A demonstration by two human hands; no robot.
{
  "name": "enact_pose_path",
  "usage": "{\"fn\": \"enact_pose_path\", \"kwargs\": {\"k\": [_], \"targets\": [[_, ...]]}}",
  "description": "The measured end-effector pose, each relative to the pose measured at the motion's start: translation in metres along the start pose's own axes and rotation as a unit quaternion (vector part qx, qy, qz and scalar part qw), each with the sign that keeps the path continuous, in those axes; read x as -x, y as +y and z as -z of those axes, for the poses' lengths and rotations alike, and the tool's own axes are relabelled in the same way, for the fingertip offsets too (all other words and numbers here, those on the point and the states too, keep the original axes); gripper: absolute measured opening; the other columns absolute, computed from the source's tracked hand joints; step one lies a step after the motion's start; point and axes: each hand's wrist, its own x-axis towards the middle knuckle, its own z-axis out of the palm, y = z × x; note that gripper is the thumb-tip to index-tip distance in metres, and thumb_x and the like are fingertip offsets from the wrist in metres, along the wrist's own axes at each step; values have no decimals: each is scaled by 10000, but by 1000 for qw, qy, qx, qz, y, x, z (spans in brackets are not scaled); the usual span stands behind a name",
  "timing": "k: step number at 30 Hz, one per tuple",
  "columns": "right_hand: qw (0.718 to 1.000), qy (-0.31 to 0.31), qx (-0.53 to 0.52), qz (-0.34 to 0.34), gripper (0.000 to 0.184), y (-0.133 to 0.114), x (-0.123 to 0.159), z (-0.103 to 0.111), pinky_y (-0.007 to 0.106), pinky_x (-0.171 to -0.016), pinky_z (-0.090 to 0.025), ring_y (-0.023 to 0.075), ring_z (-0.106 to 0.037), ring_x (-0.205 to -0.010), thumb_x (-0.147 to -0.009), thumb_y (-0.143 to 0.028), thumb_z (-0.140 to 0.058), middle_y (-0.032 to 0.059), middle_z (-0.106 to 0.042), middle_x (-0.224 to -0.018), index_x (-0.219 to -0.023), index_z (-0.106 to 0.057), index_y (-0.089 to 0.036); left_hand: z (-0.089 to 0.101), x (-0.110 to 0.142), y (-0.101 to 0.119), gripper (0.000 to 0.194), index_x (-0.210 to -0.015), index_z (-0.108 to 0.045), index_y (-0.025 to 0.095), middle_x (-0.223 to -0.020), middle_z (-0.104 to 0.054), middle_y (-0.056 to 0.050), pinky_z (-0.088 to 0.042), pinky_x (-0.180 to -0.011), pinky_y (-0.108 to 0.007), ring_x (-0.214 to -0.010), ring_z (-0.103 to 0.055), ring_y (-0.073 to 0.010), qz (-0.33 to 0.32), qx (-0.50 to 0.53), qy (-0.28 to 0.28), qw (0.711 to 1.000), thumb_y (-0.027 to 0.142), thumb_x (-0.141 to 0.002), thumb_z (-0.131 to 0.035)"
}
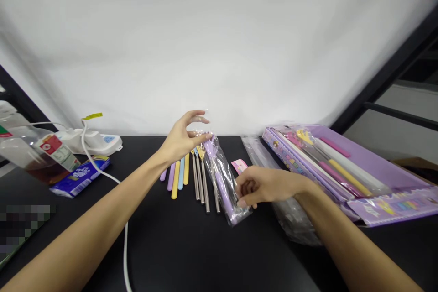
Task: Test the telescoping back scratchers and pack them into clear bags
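Note:
A purple back scratcher with a hand-shaped head and a metal rod lies inside a clear plastic bag. My left hand is over the head end, thumb and fingers spread apart, with the thumb tip close to the purple head. At the bag's right edge, my right hand has its fingers curled and pinches the plastic near the handle end. Left of the bag are several metal rods with small hand-shaped heads, partly hidden by my left hand. Beside them lie several loose coloured handles in purple, yellow and blue.
A purple display box holding packaged scratchers stands at the right. Clear plastic bags and a pink card lie near my right hand. At left are a bottle, a power strip, a blue tissue pack and a white cable.

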Motion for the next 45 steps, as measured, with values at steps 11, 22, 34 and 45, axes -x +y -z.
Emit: {"fn": "enact_pose_path", "kwargs": {"k": [11, 22, 34, 45], "targets": [[891, 374, 242, -88, 399, 23, -2, 20, 323, -617, -407, 196, -619, -692, -704, -559, -755, 52, -724, -895, -879, -643, -218, -27, 17, 6, 933, -1511, -168, 409, -1417, -489, -122, -545, -638, -305, -587, -572, -46, 26, 21, -134, 990, 289, -796, -754], [872, 382, 283, -119, 273, 24, -12, 12, 303, -567, -362, 180, -616, -648, -651, -435, -744, -9, -724, -773, -825, -653, -246, -42, 24, 2, 266, -994, -499, 199, -1204, -541, -38, -403, -515, -203, -572, -422, -11, -21, -39, -131, 990, 306, -851, -696], [887, 423, 176, -60, 296, 29, -14, 16, 289, -570, -429, 161, -630, -605, -602, -228, -730, -18, -679, -759, -869, -604, -217, -41, 26, 2, 801, -1513, -285, 315, -1536, -342, -99, -567, -738, -317, -1154, -545, -264, -17, -52, -153, 987, 323, -832, -708], [908, 407, -101, -29, 217, 17, 2, 26, 281, -571, -549, 174, -673, -601, -686, -307, -816, 61, -732, -664, -789, -698, -157, -38, 24, 0, 831, -1522, -277, 360, -1499, -375, -122, -437, -513, -249, -540, -433, -2, 19, -38, -155, 987, 300, -823, -721]]}}
